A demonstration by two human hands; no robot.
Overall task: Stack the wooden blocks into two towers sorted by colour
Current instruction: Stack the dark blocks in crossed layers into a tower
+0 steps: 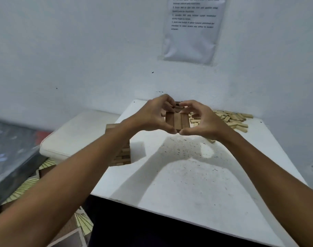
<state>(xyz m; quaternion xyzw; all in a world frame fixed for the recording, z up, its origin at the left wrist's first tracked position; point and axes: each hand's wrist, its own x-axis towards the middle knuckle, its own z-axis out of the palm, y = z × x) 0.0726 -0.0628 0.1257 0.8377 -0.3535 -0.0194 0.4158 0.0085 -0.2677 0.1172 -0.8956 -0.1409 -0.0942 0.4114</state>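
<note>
Your left hand [152, 114] and right hand [200, 120] cup the dark block tower [177, 120] from either side, fingertips gripping its top layer. Pale loose blocks [230, 120] lie far right on the white table [187, 184].

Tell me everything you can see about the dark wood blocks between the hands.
The dark blocks are three brown wooden bars laid side by side, forming a flat, roughly square layer seen from above. More dark wood shows just behind them, partly hidden by fingers. They sit high above the white table, apparently topping a tower whose lower part is hidden. The left hand and right hand cup them from either side, fingertips and thumbs touching the edges, as if squaring them up.
</note>
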